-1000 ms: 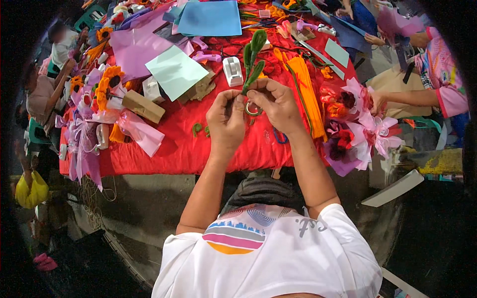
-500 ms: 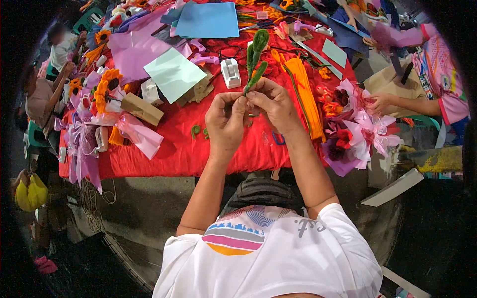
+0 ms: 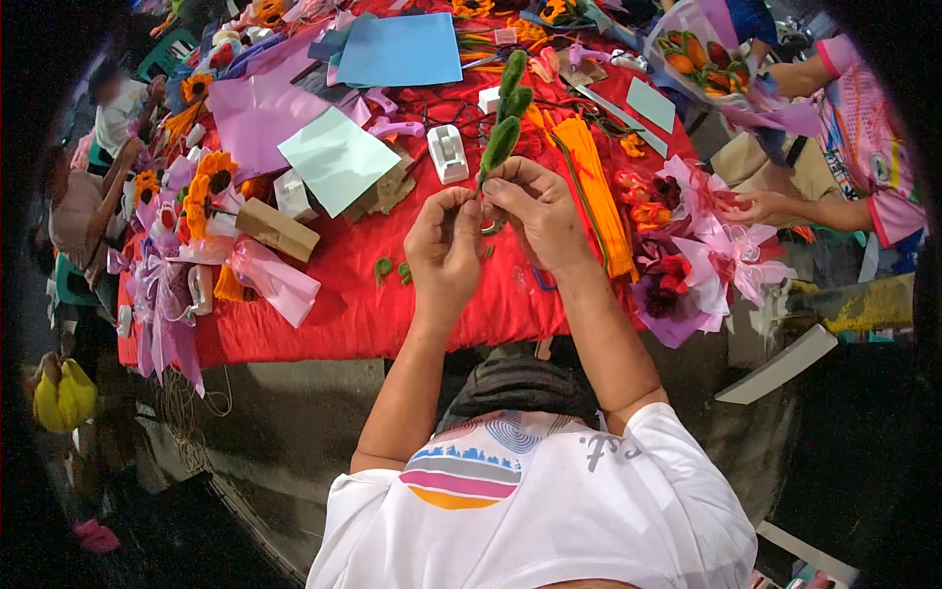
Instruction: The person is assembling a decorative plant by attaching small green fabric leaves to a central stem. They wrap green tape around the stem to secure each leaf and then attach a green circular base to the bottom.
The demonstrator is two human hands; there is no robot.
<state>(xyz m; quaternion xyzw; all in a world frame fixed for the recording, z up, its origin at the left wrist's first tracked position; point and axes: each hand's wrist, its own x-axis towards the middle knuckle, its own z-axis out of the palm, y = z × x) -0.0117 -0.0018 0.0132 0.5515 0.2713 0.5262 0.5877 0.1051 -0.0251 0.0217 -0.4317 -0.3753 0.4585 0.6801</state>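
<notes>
At the middle of the head view, a fuzzy green sprig (image 3: 500,137) with several leaves stands upright between my hands, pinched at its base by the fingertips of my left hand (image 3: 442,250) and my right hand (image 3: 540,221). What lies behind my fingers at the stem's lower end is mostly hidden. Just beyond the sprig is a white tape dispenser (image 3: 446,152). Small green curled pieces (image 3: 383,271) lie on the red tablecloth (image 3: 334,324) left of my left hand. A bundle of orange fuzzy stems (image 3: 599,196) lies beside my right hand.
Wrapped flower bouquets (image 3: 211,196) line the left, more (image 3: 672,280) the right. Mint paper (image 3: 336,157) and blue paper (image 3: 397,47) lie on the table. Co-workers (image 3: 123,108) sit at left; another person's arm (image 3: 824,211) reaches in at right, below a raised orange flower bouquet (image 3: 702,69).
The sprig has turned slightly, its leaves now more stacked, while my hands stay close together. At upper right, a wrapped bouquet with orange flowers has swung into view above the other person's arm.
</notes>
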